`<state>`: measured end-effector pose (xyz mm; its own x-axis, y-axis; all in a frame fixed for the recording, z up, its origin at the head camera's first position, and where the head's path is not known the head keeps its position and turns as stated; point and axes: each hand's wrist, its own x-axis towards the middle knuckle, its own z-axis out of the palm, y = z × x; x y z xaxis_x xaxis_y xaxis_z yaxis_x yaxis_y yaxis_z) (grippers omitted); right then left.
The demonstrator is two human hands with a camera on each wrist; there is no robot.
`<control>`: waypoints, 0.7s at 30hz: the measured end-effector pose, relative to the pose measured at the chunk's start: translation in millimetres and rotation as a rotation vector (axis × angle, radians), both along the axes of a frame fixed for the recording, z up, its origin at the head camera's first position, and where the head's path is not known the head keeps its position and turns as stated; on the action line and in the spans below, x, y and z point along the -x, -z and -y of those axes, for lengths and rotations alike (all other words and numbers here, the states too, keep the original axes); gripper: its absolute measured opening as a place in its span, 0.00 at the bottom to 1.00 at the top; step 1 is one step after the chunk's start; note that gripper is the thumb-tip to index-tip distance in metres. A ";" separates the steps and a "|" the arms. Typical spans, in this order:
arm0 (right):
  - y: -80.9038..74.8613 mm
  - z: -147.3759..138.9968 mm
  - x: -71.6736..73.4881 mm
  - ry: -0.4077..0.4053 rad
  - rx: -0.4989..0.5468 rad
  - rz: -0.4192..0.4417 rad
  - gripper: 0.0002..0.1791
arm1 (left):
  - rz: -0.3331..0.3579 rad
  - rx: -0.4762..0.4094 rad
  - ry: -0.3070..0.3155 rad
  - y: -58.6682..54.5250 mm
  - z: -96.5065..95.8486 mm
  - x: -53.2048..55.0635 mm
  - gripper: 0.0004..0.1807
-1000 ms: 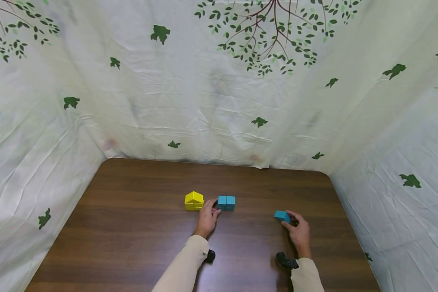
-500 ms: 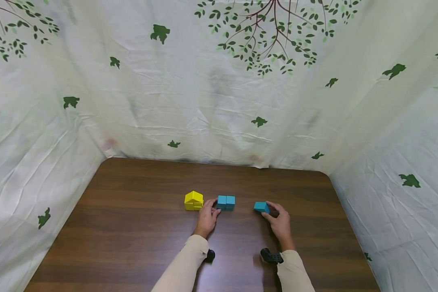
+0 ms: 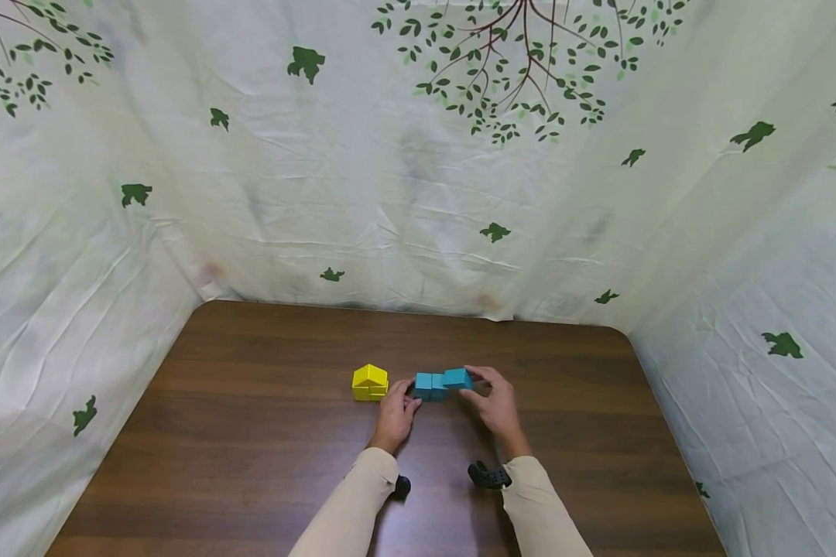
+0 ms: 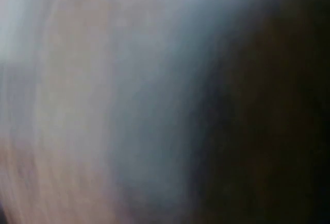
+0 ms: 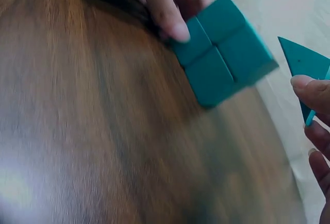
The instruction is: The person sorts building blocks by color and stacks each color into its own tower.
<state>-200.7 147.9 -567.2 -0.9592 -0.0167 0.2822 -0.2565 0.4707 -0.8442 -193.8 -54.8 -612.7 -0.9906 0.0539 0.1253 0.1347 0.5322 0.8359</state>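
Note:
Several blue cubes [image 3: 430,387] stand together as a two-wide, two-high stack near the middle of the table. My left hand [image 3: 393,418] is at the stack's left side, its thumb on the near lower corner in the right wrist view. My right hand [image 3: 496,406] pinches a blue triangular prism block [image 5: 304,62] between thumb and fingers. In the head view this block overlaps the stack's right edge; from the right wrist it hangs apart from the cubes. Left of my left hand stands a yellow block stack [image 3: 370,384] with a peaked top. The left wrist view is only blur.
The brown wooden table [image 3: 286,464] runs back to a white leaf-print cloth [image 3: 418,186], which also hangs at both sides. Each wrist wears a black device, such as the right wrist camera [image 3: 489,475].
My right hand has carried the blue triangular block leftward and away from me, from the table's right side up to the blue cubes. The left hand and both stacks stay in place.

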 end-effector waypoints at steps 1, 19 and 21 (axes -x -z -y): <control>-1.5 2.9 0.9 -0.011 -0.007 -0.001 0.22 | 0.001 -0.002 -0.001 -0.3 -0.1 -0.3 0.22; -6.1 30.4 15.0 -0.175 -0.108 -0.002 0.21 | -0.001 0.001 0.006 -0.4 0.5 0.5 0.22; -6.8 31.8 15.4 -0.189 -0.102 -0.012 0.22 | 0.005 0.001 0.006 -0.7 0.7 0.4 0.22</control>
<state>-216.2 116.1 -560.4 -0.9329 -0.2249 0.2815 -0.3582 0.4957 -0.7912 -194.2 -55.4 -611.9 -0.9909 0.0602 0.1205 0.1340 0.5318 0.8362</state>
